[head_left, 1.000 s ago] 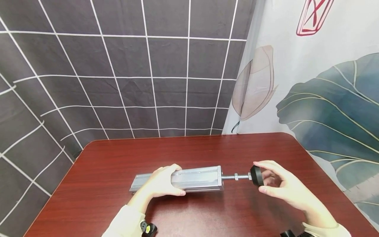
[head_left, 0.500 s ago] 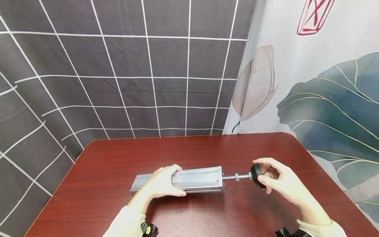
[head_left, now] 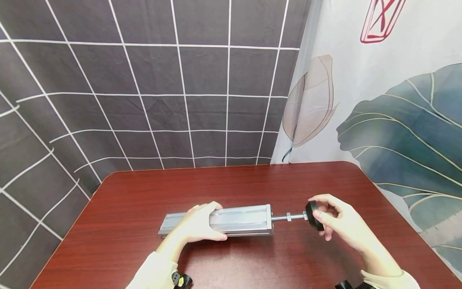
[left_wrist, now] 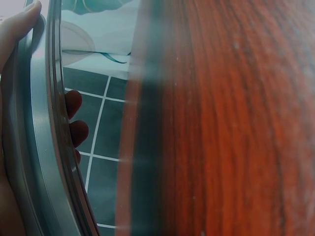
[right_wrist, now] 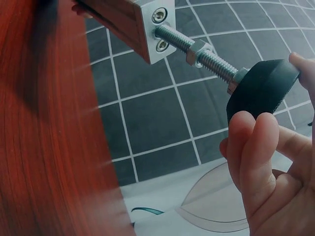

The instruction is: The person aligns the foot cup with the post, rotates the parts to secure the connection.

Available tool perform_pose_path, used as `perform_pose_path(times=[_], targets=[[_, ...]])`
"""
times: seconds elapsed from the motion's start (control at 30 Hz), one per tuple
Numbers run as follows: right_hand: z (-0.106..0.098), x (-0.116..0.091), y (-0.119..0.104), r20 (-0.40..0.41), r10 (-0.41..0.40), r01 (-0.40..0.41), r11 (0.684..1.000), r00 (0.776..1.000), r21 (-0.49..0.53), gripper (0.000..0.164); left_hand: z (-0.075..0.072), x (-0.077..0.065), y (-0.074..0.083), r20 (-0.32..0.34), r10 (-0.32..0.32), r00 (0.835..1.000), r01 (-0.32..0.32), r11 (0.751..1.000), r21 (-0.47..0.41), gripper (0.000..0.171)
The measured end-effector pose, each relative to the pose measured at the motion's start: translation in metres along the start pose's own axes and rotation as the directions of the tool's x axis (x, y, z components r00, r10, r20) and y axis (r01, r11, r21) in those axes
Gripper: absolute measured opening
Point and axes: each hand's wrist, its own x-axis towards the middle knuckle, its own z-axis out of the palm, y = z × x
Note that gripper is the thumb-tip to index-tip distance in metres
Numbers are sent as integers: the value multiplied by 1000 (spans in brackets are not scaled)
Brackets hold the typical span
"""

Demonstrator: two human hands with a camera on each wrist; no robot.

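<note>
My left hand grips a silver aluminium profile, thumb on the near side. In the left wrist view its fingertips curl beneath the profile, which is held above the tabletop. From the profile's bolted end plate sticks a threaded rod with a hex nut partway along. At the rod's outer end sits a black levelling foot. My right hand holds this foot by its rim between thumb and fingers. Part of the profile is hidden under the left hand.
A reddish-brown wooden table lies beneath both hands. Behind it hangs a dark grey cloth with white grid lines. To the right is a white curtain printed with leaves.
My right hand's thumb and fingers have shifted round the black levelling foot, from a wide spread to a closer hold. The left hand and the profile are nearly unmoved.
</note>
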Motion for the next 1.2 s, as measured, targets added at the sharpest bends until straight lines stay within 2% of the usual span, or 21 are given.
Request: perform_pose_path(times=[0.33, 0.43, 0.5, 0.6, 0.67, 0.73, 0.83, 0.93, 1.1, 1.2], targets=[[1, -2, 0, -22, 66, -67, 994, 998, -80, 30, 0, 1, -3, -3, -3, 1000, 3, 1000, -12, 67], [0, -5, 2, -13, 46, -48, 990, 999, -132, 33, 0, 1, -3, -1, -4, 1000, 4, 1000, -17, 67], [-3, -6, 3, 7, 23, -22, 988, 1000, -151, 42, 0, 1, -2, 3, -4, 1000, 4, 1000, -14, 67], [-8, -9, 7, 80, -29, 40, 990, 996, -138, 69, 0, 1, -1, 8, 1, 1000, -1, 1000, -3, 68], [-11, -12, 10, 142, -78, 89, 993, 987, -74, 87, 0, 1, 0, 10, 8, 1000, -8, 1000, 4, 68], [-13, -15, 14, 196, -152, 156, 988, 969, -1, 96, 1, 0, 1, 11, 13, 1000, -13, 1000, 8, 68], [-13, -16, 22, 245, -301, 277, 952, 922, 128, 92, 1, 0, 0, 9, 13, 1000, -13, 1000, 7, 68], [-10, -14, 28, 242, -418, 378, 905, 876, 194, 82, 1, 0, -1, 9, 2, 1000, -2, 1000, -5, 69], [-6, -12, 30, 199, -435, 395, 894, 878, 210, 75, 0, 1, -3, 15, -24, 1000, 25, 999, -27, 70], [-5, -10, 25, 178, -416, 383, 903, 892, 195, 71, -1, 1, -3, 14, -26, 1000, 26, 999, -38, 69]])
